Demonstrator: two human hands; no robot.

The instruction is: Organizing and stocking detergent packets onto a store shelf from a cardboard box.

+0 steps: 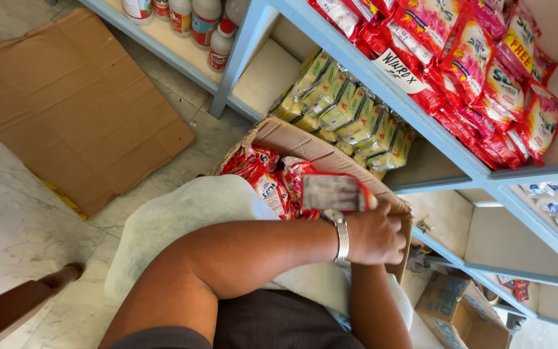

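My left hand (377,236), with a metal watch on its wrist, reaches across my body and is closed on a red packet (336,192) just above an open cardboard box (292,137). More red packets (263,173) lie in that box. My right forearm rises from the bottom edge to the same spot, but its hand is hidden under the left hand. A white cloth (182,216) covers my lap beside the box.
A light-blue shelf unit (421,119) holds yellow-green packets (350,116) below and red-pink packets (485,64) above, with bottles (208,26) at the far left. Flattened cardboard (72,97) lies on the marble floor. A small carton (460,317) sits at lower right, and a wooden post (20,300) at lower left.
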